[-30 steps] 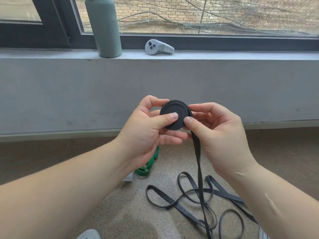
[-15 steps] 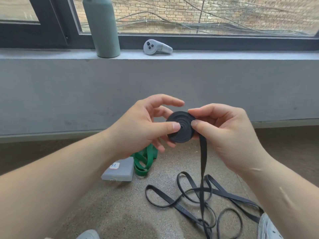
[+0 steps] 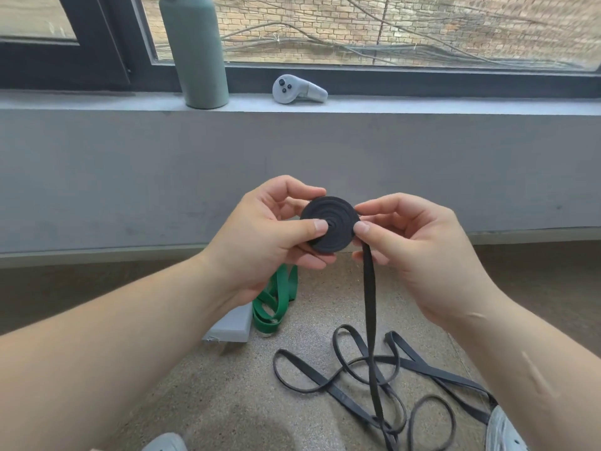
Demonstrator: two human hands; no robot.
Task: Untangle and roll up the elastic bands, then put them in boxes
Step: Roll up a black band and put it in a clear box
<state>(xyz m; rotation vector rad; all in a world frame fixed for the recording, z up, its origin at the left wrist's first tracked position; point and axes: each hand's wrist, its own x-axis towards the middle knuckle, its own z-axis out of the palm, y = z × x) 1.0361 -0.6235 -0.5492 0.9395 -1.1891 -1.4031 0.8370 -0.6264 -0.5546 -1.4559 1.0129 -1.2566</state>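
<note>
A black elastic band is partly wound into a flat round coil (image 3: 335, 227), held up in front of the grey wall. My left hand (image 3: 270, 239) pinches the coil, thumb on its face and fingers behind. My right hand (image 3: 419, 252) grips the coil's right edge where the band leaves it. The band's loose tail (image 3: 370, 320) hangs straight down to a tangle of black loops (image 3: 383, 385) on the floor. A green elastic band (image 3: 276, 301) lies folded on the floor below my left hand, beside a grey box (image 3: 232, 327).
A tall grey-green bottle (image 3: 195, 53) and a white hand controller (image 3: 297, 90) stand on the window sill (image 3: 422, 105). The speckled floor (image 3: 211, 385) spreads below. Shoe tips show at the bottom edge, one (image 3: 166, 444) left and one (image 3: 504, 431) right.
The coil has turned between my hands and grown slightly as more band wound on. My left fingers moved from spread back to closing round the coil's top edge.
</note>
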